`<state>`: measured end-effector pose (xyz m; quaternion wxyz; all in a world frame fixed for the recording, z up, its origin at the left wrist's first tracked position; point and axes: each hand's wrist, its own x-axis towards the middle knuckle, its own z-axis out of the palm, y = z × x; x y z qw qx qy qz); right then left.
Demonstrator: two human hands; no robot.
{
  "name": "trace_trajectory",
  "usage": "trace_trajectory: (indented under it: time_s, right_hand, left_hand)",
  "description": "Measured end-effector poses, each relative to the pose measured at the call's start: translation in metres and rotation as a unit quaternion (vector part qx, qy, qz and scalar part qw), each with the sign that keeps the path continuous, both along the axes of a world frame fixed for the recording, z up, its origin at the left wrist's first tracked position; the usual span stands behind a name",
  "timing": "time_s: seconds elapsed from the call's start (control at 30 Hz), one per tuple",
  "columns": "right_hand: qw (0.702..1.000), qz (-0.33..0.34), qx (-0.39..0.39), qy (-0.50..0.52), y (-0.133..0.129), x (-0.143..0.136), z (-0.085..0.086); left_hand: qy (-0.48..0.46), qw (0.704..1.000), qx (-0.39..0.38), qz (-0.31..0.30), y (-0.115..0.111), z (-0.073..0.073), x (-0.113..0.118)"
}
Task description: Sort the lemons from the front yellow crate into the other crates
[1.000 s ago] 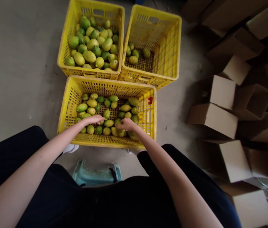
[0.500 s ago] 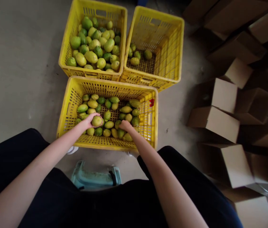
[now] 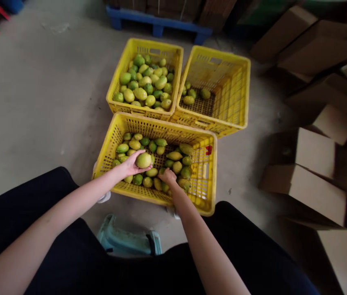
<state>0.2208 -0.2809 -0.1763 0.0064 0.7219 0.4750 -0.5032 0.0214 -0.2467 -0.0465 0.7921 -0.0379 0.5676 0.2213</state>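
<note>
My left hand [image 3: 132, 164] is closed around a yellow-green lemon [image 3: 143, 160], held above the near crate. Part of another fruit shows just behind it; whether the hand touches that one, I cannot tell. Inside the same yellow crate [image 3: 207, 176], my right hand [image 3: 168, 177] reaches down with its fingers bunched together. Its fingertips are close to a small green lemon [image 3: 162, 171], and what they hold, if anything, is hidden. Loose green and yellow lemons lie around both hands, with a larger one [image 3: 186, 148] near the crate's right end.
Behind stand a yellow crate [image 3: 111, 88] full of lemons and another [image 3: 248, 88] with several at its bottom left. A light-blue plastic stool [image 3: 127, 237] is between my legs. Cardboard boxes [image 3: 317, 192] crowd the right side. A blue pallet [image 3: 157, 25] lies beyond.
The view has tilted up, bringing the pallet into sight. My left hand has shifted right with its lemon, and my right hand slightly left within the crate, so they are closer together.
</note>
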Motion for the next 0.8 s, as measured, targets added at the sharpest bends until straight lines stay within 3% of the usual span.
trace_trajectory:
  time_s: [0.1,0.2,0.37,0.47,0.53,0.63,0.73,0.8]
  right_hand:
    - [0.998,-0.01,0.041,-0.039,0.002,0.002,0.018]
    - [0.994,-0.007,0.11,-0.023,0.014,0.008,0.05]
    - [0.971,-0.01,0.228,0.073,0.034,0.028,0.135]
    - [0.945,-0.015,0.293,0.146,0.023,0.036,0.189]
    - [0.907,-0.028,0.354,0.226,0.004,0.033,0.218]
    - [0.835,-0.059,0.438,0.329,-0.027,0.016,0.248]
    - [0.8,-0.077,0.487,0.341,-0.045,-0.004,0.265]
    - [0.786,-0.085,0.514,0.331,-0.047,-0.011,0.274]
  left_hand:
    - [-0.025,0.999,0.043,-0.008,-0.006,0.034,-0.005]
    - [-0.016,0.995,0.093,0.032,-0.012,0.068,-0.016]
    - [-0.006,0.979,0.155,0.131,-0.019,0.127,-0.023]
    - [-0.056,0.973,0.171,0.144,-0.03,0.155,-0.022]
    - [-0.088,0.966,0.195,0.145,-0.041,0.165,-0.02]
    - [-0.096,0.952,0.258,0.135,-0.058,0.168,-0.012]
    - [-0.066,0.932,0.341,0.108,-0.066,0.168,-0.001]
    - [-0.027,0.904,0.418,0.089,-0.064,0.17,0.005]
